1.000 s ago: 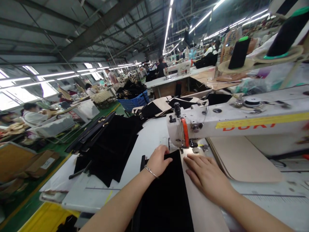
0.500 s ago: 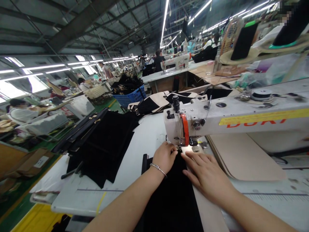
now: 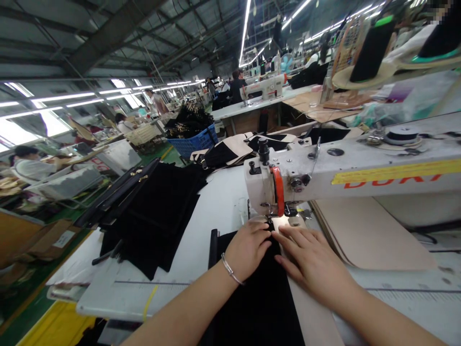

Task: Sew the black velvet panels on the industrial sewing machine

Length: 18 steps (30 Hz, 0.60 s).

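Under the head of the sewing machine point(image 3: 264, 185) lies a black fabric piece point(image 3: 257, 302), beside a beige strip point(image 3: 309, 315) along its right edge. My left hand point(image 3: 250, 247) rests on the black fabric just in front of the lit needle area, fingers stretched forward. A thin silver bracelet point(image 3: 230, 270) circles that wrist. My right hand point(image 3: 306, 252) lies flat across the beige strip and the fabric's edge, fingers spread and fingertips close to the presser foot. The needle and the seam itself are hard to make out.
Stacked black fabric pieces point(image 3: 154, 206) with zippers lie on the table's left. Beige panels point(image 3: 374, 235) sit under the machine arm. Behind are a blue basket point(image 3: 196, 142) of black pieces, a thread cone point(image 3: 372, 50) and another sewing machine point(image 3: 266, 89). Other people sit farther off.
My left hand has shifted slightly toward me and flattened from a pinch near the needle onto the fabric. My right hand stays nearly in place. The view has moved slightly.
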Motion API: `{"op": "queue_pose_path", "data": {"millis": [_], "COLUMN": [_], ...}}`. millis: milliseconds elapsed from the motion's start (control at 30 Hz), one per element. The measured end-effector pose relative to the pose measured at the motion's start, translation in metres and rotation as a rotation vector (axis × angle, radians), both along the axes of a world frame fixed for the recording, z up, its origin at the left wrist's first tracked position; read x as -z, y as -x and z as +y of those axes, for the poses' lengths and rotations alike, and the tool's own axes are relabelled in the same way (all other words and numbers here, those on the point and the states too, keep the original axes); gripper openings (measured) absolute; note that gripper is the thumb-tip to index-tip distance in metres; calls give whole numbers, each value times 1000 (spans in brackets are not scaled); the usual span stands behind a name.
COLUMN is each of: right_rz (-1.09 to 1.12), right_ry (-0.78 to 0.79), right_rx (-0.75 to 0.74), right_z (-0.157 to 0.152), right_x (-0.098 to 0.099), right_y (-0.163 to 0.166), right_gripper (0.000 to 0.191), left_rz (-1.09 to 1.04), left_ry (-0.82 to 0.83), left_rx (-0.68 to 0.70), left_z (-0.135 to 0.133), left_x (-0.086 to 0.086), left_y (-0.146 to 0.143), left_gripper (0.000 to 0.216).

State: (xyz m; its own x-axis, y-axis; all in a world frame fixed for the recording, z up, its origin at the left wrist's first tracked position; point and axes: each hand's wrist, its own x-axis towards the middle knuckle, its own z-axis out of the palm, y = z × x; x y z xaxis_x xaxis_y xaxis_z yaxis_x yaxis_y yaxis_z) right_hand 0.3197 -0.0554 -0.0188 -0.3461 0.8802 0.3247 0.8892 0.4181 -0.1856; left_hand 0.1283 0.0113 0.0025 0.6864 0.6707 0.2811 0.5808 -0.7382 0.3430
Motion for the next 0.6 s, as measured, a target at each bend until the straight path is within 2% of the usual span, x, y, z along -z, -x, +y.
{"op": "queue_pose_path", "data": {"millis": [67,133,467,600], "right_rz": [5,3,-10,-29], "right_ry": [-2,-2,-13,-44], "right_rx": [-1,10,27,41], "right_z": [0,0,2,-6], "right_x": [1,2,5,2], "right_y": [0,0,0,1], "right_gripper": [45,45,46,42], "left_rz": [29,51,32,57], "left_ry": [-7,-19,-66,-50], "left_rx": [55,53,55,41], "left_z": [-6,-8,-2,0], "left_x": [1,2,13,3], "left_y": [5,7,2,2], "left_gripper": [27,31,26,29]}}
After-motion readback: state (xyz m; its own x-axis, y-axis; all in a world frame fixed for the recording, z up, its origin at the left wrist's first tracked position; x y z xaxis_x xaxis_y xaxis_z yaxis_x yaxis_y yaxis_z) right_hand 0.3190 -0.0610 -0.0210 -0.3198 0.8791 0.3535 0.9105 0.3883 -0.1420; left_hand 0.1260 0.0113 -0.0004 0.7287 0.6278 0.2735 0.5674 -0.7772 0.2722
